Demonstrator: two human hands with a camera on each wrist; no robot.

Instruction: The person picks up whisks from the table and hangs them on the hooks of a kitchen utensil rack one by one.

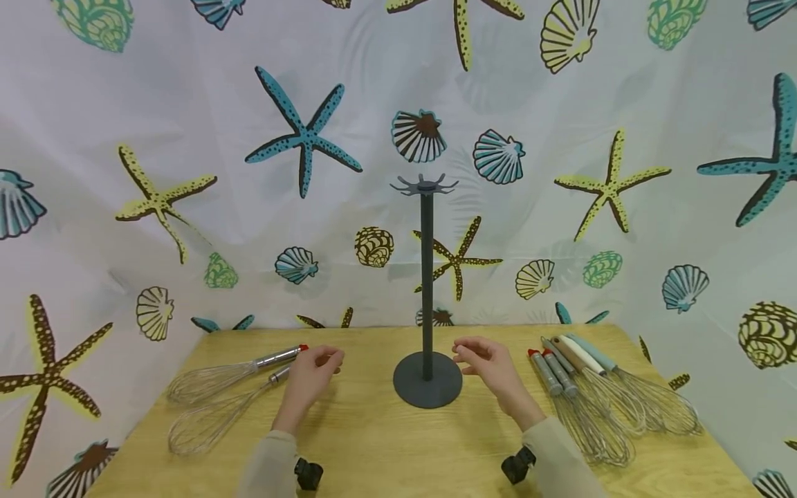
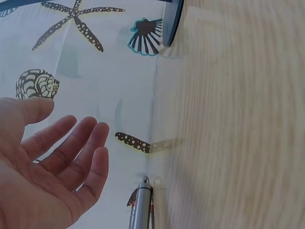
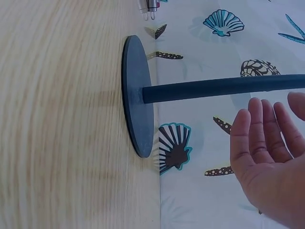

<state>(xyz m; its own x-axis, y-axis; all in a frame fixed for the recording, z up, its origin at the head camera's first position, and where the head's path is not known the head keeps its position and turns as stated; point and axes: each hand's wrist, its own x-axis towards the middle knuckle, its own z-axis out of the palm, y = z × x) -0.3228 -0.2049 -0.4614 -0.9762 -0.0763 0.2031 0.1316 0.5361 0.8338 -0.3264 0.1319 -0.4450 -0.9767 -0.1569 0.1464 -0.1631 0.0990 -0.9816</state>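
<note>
My left hand [image 1: 311,379] hovers over the left part of the table with nothing in it, fingers loosely bent. Just beside it lie two wire whisks; the upper whisk [image 1: 270,359] has a metal handle with a red tip, and the lower whisk [image 1: 233,408] has its handle end partly hidden by the hand. In the left wrist view a metal whisk handle [image 2: 141,210] shows below the fingers. My right hand [image 1: 492,373], also holding nothing, is relaxed just right of a dark stand [image 1: 427,277] with a round base and a crown of hooks on top.
Several whisks lie bunched at the right: two with red-tipped grey handles [image 1: 554,370], one with a cream handle [image 1: 582,355], one with a light blue handle [image 1: 591,351] and another grey one. Behind the wooden table [image 1: 367,443] hangs a curtain [image 1: 349,207] printed with shells and starfish.
</note>
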